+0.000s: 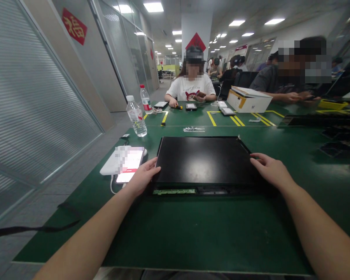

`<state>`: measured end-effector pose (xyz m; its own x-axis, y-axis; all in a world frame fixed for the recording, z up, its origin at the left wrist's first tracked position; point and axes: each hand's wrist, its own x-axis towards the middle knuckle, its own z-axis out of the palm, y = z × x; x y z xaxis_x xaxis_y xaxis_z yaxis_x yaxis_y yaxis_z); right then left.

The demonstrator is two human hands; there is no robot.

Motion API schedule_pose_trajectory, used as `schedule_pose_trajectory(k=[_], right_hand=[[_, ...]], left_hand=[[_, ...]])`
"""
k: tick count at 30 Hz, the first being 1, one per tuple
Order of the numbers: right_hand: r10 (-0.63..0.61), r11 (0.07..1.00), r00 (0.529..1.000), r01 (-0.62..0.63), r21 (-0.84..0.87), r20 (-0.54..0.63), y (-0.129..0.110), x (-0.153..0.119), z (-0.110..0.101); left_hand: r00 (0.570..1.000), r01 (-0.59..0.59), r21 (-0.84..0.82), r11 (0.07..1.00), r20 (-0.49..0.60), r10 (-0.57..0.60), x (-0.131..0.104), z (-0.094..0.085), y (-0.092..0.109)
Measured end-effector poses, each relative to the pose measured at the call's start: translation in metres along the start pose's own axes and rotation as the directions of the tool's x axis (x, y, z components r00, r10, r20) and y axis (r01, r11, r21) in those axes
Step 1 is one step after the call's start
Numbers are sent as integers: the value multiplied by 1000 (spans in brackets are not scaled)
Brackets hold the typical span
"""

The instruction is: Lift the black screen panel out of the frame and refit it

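A flat black LCD panel lies in front of me, over a dark frame whose edges show behind and below it. Along the near edge of the frame runs a green circuit strip. My left hand grips the panel's left edge, thumb on top and fingers at the side. At the opposite edge, my right hand is closed on the panel's right side with its thumb and fingers. The undersides of both grips are hidden.
A phone and a white device with a cable lie left. Two bottles stand beyond them. Small white scraps lie behind the panel. Across the green table sit two people, near a white box. Dark parts lie right.
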<state>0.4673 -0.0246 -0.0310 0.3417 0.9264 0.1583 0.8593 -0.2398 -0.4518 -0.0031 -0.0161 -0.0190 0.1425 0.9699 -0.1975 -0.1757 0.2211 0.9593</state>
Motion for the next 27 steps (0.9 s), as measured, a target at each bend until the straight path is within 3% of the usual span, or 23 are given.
schedule_pose_trajectory(k=[10, 18, 27], right_hand=[[87, 992, 996, -83, 95, -37, 6, 3, 2], [-19, 999, 1000, 20, 32, -17, 5, 2, 4], [-40, 996, 999, 39, -75, -12, 2, 1, 4]], left_hand=[[997, 71, -83, 994, -30, -74, 1, -1, 5], [999, 37, -78, 996, -32, -40, 4, -4, -2], [998, 26, -82, 996, -46, -30, 6, -4, -4]])
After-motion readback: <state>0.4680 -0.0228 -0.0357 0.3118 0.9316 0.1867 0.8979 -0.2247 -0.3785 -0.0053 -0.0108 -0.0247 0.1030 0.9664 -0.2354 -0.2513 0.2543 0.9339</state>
